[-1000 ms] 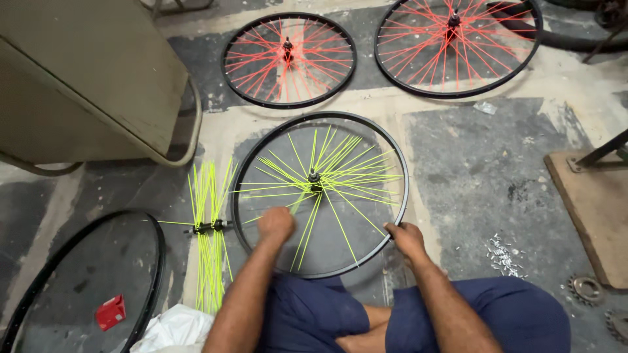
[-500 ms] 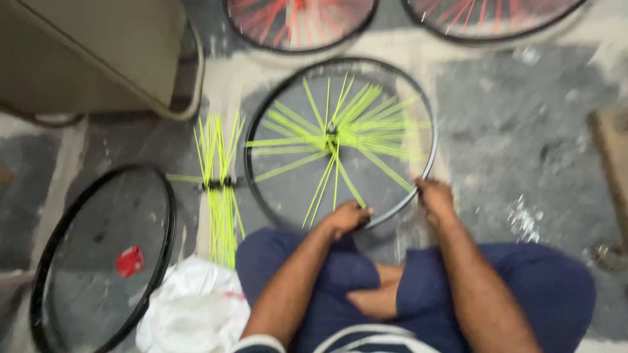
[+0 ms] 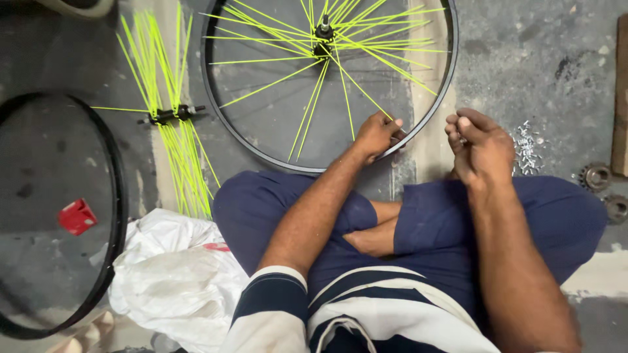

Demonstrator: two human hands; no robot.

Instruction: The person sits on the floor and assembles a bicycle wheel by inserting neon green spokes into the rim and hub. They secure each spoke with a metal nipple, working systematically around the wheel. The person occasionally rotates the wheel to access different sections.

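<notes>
A black bicycle rim (image 3: 428, 117) lies flat on the concrete floor in front of my crossed legs. Neon yellow spokes fan out from its hub (image 3: 322, 29). My left hand (image 3: 376, 134) rests on the near edge of the rim, fingers closed on the end of one yellow spoke (image 3: 366, 95). To the right of the rim, my right hand (image 3: 481, 140) hovers off the wheel with its fingertips pinched together. Whether something small sits in them is hidden. A heap of small silver spoke nipples (image 3: 526, 147) lies just right of that hand.
A loose hub with a bundle of yellow spokes (image 3: 167, 116) lies left of the wheel. A bare black rim (image 3: 118, 196) with a small red box (image 3: 77, 216) inside is at far left. A white plastic bag (image 3: 176, 274) sits by my left knee. Metal sprockets (image 3: 595, 175) and a wooden board (image 3: 621, 98) are at right.
The camera has dipped closer and the red-spoked wheels have left the view. My right hand has come off the rim and now hangs pinched beside the nipple heap. My left hand stays at the rim.
</notes>
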